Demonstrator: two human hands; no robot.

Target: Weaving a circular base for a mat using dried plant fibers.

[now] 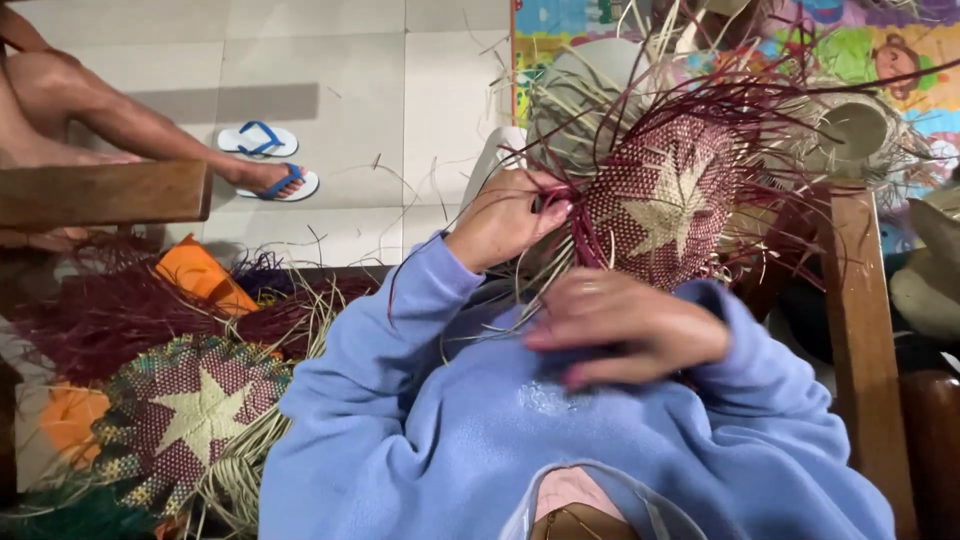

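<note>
A round woven piece (665, 205), maroon with a pale straw star in its middle, is held up in front of me, with loose maroon and straw strands fanning out from its rim. My left hand (505, 215) pinches strands at its left edge, fingers curled. My right hand (625, 330) is just below the piece, blurred, with its fingers stretched to the left over my blue sweater (470, 440). Pale strands (545, 280) run down between the two hands. Whether the right hand holds any strand is not visible.
A second woven star piece (195, 415) lies at the lower left beside a heap of maroon strands (110, 315) and orange material (200, 275). Another person's leg and blue sandal (280, 183) rest on the tiled floor. A wooden post (865, 330) stands at right, with pale woven hats (855, 130) behind.
</note>
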